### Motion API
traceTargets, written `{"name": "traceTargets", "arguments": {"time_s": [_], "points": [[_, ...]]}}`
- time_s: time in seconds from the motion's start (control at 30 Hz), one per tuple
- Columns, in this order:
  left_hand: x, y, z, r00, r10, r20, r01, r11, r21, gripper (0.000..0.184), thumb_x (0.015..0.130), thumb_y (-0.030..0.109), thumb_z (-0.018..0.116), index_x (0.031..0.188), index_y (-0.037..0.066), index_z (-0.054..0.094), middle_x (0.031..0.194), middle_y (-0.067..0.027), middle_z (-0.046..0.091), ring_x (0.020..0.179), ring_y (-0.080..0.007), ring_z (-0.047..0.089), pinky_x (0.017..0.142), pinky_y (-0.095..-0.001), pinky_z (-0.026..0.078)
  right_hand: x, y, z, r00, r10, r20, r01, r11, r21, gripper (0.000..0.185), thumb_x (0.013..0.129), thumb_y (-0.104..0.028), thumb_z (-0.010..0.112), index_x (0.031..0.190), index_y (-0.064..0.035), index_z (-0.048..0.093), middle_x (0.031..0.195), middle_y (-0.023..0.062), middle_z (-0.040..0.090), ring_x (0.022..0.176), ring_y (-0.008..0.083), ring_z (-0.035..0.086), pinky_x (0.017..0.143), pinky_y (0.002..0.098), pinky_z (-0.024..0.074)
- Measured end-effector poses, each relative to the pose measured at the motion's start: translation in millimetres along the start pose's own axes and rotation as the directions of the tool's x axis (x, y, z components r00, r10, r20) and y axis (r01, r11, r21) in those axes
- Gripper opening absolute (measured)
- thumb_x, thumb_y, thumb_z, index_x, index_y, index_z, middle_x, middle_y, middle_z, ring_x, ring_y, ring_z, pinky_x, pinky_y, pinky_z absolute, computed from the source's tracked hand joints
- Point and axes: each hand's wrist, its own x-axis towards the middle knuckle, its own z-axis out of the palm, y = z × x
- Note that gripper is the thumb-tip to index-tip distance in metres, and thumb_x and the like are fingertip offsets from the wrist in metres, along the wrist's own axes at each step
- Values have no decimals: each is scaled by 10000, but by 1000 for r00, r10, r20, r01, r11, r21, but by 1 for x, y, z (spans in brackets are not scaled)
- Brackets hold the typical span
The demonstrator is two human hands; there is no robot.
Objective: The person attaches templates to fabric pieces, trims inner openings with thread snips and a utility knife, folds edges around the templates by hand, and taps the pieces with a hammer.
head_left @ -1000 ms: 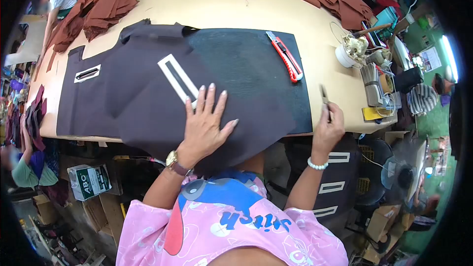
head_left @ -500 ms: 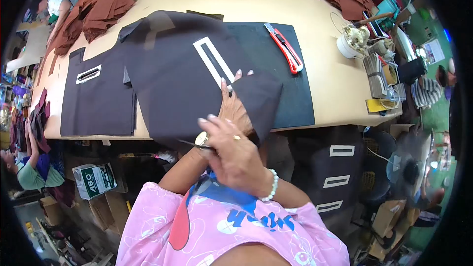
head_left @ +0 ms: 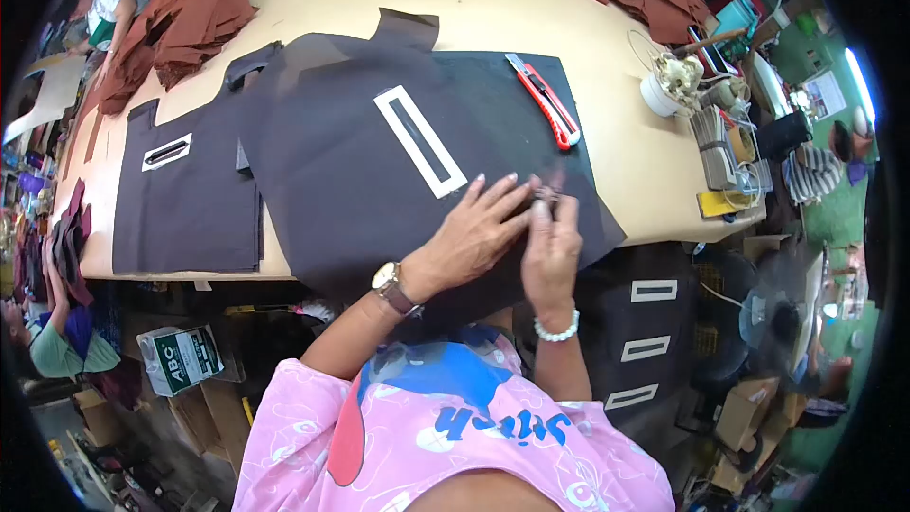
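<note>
My left hand, with a watch on the wrist, lies flat on a dark brown cloth piece, fingers stretched out and slightly apart. Its fingertips are just below a white-framed slot in that cloth. Beside it, my right hand, wearing a beaded bracelet, is pinched on a small dark pointed tool. Blur hides the tool's exact kind. Under the cloth's right part is a dark cutting mat, and a red utility knife rests on it.
Another dark cloth stack with a white-framed slot lies left. Rust-brown cloth pieces are heaped along the table's far side. A white cup stands right. Cloth with several white frames hangs below the edge. Other people are at left.
My right hand has moved from over my left wrist to the right and onto the cloth. My left hand has shifted right and down. The cloth's lower right corner now lies farther right.
</note>
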Motion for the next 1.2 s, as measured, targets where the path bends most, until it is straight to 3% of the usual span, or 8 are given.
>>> {"name": "traceTargets", "arguments": {"time_s": [0.13,0.3,0.43,0.47,0.6,0.93,1.1,1.2], "points": [[15,-47,-58,958,-229,-172,249,963,106,462,799,185,651,1223,60,515,1304,-170,471,1268,-342,385,998,-502,339,10,33,-15,985,-142,-95,133,987,-94,179,974,-124,407,1003,42,467,1023,210,642,860,267,640,735,355,477],[36,-187,-85,766,-469,-439,639,624,450,531,891,440,497,1231,32,483,1308,-166,465,1213,-349,419,968,-515,346,13,32,-8,982,-163,-94,156,985,-76,153,968,-115,415,957,31,459,1040,204,638,856,299,636,730,349,475],[39,-247,-74,617,-759,-208,753,492,437,435,901,439,476,1009,49,637,1061,-173,627,1018,-351,574,897,-504,392,10,40,-10,979,-149,-138,141,988,-69,144,941,-79,463,1007,43,502,994,191,647,814,287,648,699,335,487],[34,-257,-65,665,-679,-310,745,581,327,371,887,402,509,922,77,684,881,-160,668,866,-341,631,823,-477,439,9,48,-11,973,-169,-160,158,984,-76,147,932,-66,479,1017,46,520,986,189,648,812,286,650,695,332,490],[42,-270,-57,662,-665,-346,731,675,100,260,860,303,559,884,89,705,884,-115,676,878,-291,626,861,-500,368,14,53,-18,924,-369,-98,327,898,-294,259,854,41,531,1106,35,588,950,172,651,873,310,640,787,364,491],[75,-272,-58,772,-329,-545,593,681,429,260,863,240,568,1091,121,607,1221,-112,540,1185,-299,460,976,-593,302,36,38,-26,908,-372,191,410,704,-580,344,867,-94,528,1177,53,540,1257,222,479,1189,398,420,1009,472,313],[51,-212,-91,813,-422,-401,537,809,238,352,834,279,609,1126,84,595,1169,-129,586,1107,-284,534,928,-436,396,99,33,-16,891,-453,31,383,712,-588,310,889,-152,535,1142,24,569,1128,232,562,1060,358,527,924,433,394],[23,-179,-93,853,-441,-278,492,859,145,478,802,328,660,1151,12,577,1124,-193,607,1011,-324,598,882,-361,464,129,35,-4,981,-177,79,177,651,-739,354,862,-197,579,1160,-7,572,1062,208,609,983,336,581,860,416,438]]}}
